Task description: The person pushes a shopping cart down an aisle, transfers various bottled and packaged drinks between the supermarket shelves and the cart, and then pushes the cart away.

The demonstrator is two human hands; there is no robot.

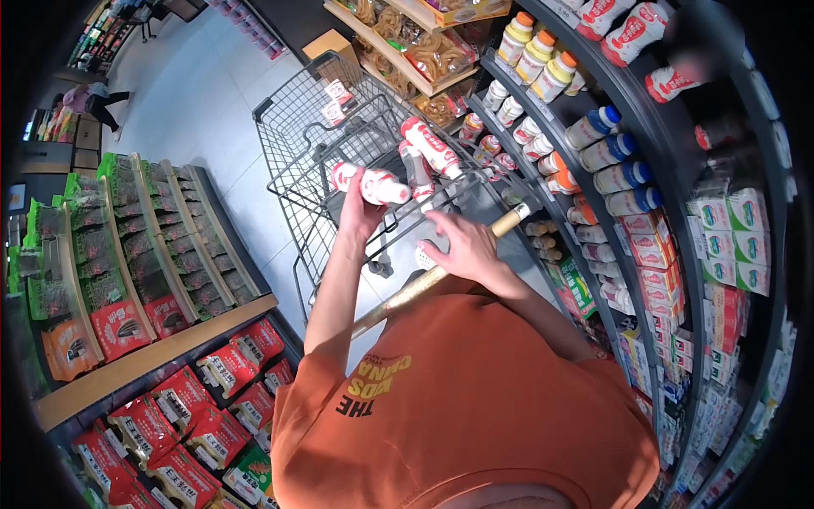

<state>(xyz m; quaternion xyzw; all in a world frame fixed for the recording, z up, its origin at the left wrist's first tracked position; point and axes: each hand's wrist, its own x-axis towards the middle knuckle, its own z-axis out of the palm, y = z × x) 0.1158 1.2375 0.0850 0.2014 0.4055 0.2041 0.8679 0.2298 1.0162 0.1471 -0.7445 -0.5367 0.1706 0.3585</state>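
My left hand (pixel 361 212) is wrapped round a white bottle with red print (pixel 383 187), held over the near end of a wire shopping cart (pixel 292 161). My right hand (pixel 465 246) is just to the right of it, above the cart's pale handle bar (pixel 415 287), with its fingers apart and nothing in them. Beyond my hands, a red-and-white bottle (pixel 431 148) lies tilted at the cart's right side, with another similar bottle (pixel 415 170) beside it. A red-and-white label (pixel 337 92) shows at the cart's far end.
Curved shelves (pixel 632 76) with bottles and cartons rise on the right. At the left is a rack of green bags (pixel 97 229), with red packets (pixel 182 399) below. Packaged snacks (pixel 424 47) stand ahead. A person (pixel 95 102) is far off in the aisle.
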